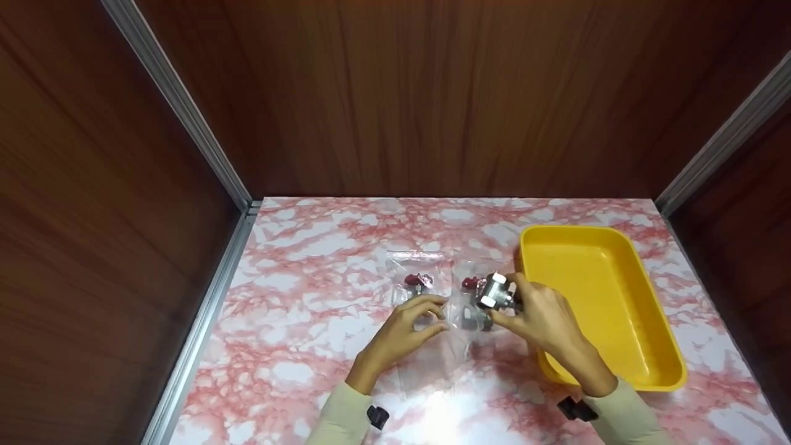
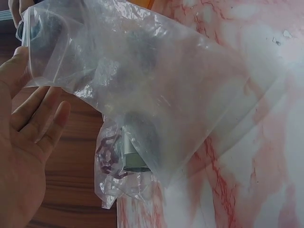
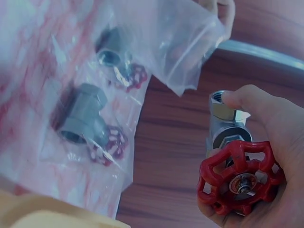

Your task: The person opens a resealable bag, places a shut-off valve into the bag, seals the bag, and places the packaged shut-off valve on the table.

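My right hand (image 1: 544,312) grips a metal valve (image 1: 496,292) by its body, above the marble-patterned table. In the right wrist view the valve's red handwheel (image 3: 235,178) faces the camera and a threaded port shows near the thumb. My left hand (image 1: 401,330) holds a clear zip bag (image 2: 128,66) at its mouth edge, with thumb at the zip strip and some fingers spread below. The bag hangs slack and looks empty. Two more valves lie in clear bags on the table: one bagged valve (image 3: 85,114) and another bagged valve (image 3: 114,57), partly overlapped by the held bag.
A yellow tray (image 1: 670,371) stands on the right of the table, under my right forearm. Brown wood-grain panels (image 1: 395,99) with metal edge strips (image 1: 191,123) enclose the back and sides. The table (image 1: 296,296) has a red and white marbled top.
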`<state>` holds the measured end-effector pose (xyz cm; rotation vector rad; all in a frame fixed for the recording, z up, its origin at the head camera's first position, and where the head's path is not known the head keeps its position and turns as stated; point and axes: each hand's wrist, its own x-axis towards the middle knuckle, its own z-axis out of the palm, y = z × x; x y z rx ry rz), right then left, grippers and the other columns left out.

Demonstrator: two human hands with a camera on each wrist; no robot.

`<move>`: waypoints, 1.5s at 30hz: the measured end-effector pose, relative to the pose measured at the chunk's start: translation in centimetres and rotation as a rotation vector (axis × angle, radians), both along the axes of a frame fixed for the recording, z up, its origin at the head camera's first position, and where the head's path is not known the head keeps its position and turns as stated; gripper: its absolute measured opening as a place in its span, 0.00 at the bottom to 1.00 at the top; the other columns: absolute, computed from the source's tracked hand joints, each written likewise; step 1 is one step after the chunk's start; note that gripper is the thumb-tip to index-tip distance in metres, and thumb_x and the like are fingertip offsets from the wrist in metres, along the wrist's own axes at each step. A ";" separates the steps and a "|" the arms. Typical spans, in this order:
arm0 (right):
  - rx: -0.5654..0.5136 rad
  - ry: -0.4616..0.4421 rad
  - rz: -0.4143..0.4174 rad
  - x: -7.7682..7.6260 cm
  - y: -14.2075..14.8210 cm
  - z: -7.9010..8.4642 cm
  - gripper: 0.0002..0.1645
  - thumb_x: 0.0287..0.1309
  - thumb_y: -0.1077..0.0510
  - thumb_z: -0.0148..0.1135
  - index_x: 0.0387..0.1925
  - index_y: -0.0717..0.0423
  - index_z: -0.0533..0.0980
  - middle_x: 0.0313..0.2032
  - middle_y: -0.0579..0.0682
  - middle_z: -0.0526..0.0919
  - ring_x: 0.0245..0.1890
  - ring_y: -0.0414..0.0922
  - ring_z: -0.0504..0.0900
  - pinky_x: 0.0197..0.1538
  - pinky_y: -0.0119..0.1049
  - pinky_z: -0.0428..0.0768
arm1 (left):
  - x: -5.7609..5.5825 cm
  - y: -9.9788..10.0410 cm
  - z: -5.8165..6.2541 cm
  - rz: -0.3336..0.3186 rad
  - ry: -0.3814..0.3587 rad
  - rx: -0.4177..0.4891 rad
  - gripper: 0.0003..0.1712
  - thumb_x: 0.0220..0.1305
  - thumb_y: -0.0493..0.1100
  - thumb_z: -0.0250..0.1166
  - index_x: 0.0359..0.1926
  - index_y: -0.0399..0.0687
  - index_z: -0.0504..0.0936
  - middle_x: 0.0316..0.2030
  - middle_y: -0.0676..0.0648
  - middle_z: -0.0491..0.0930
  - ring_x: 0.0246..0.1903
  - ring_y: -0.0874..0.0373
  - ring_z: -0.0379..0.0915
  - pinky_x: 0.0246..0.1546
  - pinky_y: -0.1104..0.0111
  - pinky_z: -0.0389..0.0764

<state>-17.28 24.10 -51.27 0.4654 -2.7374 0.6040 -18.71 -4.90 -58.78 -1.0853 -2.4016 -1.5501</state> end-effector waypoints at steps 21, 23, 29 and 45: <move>0.081 -0.088 0.107 0.9 -2.8 -1.3 0.43 0.44 0.38 0.86 0.59 0.52 0.81 0.23 0.43 0.80 0.19 0.35 0.70 0.24 0.32 0.76 | 0.2 0.3 -0.2 0.016 0.009 -0.039 0.11 0.72 0.48 0.70 0.44 0.44 0.85 0.65 0.45 0.83 0.66 0.51 0.80 0.62 0.63 0.85; 0.089 -0.093 0.114 0.9 -2.9 -1.3 0.44 0.44 0.37 0.85 0.60 0.52 0.82 0.23 0.43 0.79 0.19 0.35 0.70 0.25 0.31 0.76 | 0.2 0.4 -0.3 0.021 0.007 -0.047 0.11 0.72 0.47 0.70 0.45 0.44 0.85 0.65 0.46 0.83 0.66 0.51 0.80 0.64 0.65 0.84; 0.093 -0.096 0.161 1.0 -2.9 -1.3 0.45 0.43 0.37 0.86 0.60 0.54 0.82 0.23 0.40 0.80 0.19 0.33 0.68 0.25 0.29 0.75 | 0.3 0.5 -0.5 0.029 0.005 -0.060 0.12 0.71 0.48 0.70 0.46 0.45 0.85 0.65 0.48 0.83 0.66 0.52 0.80 0.65 0.68 0.82; 0.149 -0.212 0.260 0.3 -2.9 -1.9 0.40 0.40 0.41 0.86 0.56 0.53 0.85 0.23 0.41 0.83 0.20 0.35 0.71 0.23 0.29 0.72 | 0.9 1.1 -0.3 -0.013 0.016 -0.080 0.10 0.72 0.47 0.69 0.44 0.45 0.84 0.64 0.45 0.83 0.63 0.52 0.81 0.65 0.66 0.82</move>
